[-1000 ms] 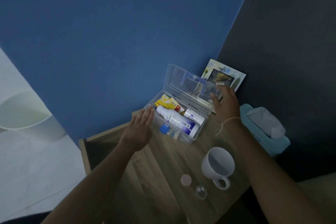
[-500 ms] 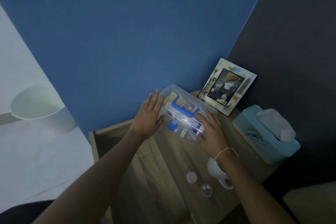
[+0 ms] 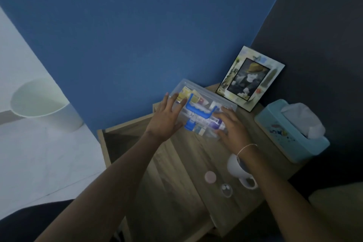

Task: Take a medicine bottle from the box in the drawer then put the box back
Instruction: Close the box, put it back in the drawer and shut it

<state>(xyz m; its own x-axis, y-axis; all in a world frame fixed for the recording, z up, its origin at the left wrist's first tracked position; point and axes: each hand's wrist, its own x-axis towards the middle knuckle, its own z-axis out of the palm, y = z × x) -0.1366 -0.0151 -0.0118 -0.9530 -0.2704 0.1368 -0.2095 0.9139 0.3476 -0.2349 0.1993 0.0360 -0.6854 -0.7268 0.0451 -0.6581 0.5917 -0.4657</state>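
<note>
Several medicines inside closed box [image 3: 204,102]

Both hands [image 3: 169,116] [image 3: 231,127] flat on closed clear box [image 3: 204,104].

left hand [image 3: 166,119] flat, fingers spread, right hand [image 3: 232,126] likewise

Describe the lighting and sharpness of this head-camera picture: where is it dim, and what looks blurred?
Head view: dim overall, the dark wall on the right nearly black, the floor on the left palest. Both hands, left hand and right hand, and the clear box look slightly motion-blurred. Box labels are unreadable. The photo frame is sharper. No strong glare.
</note>
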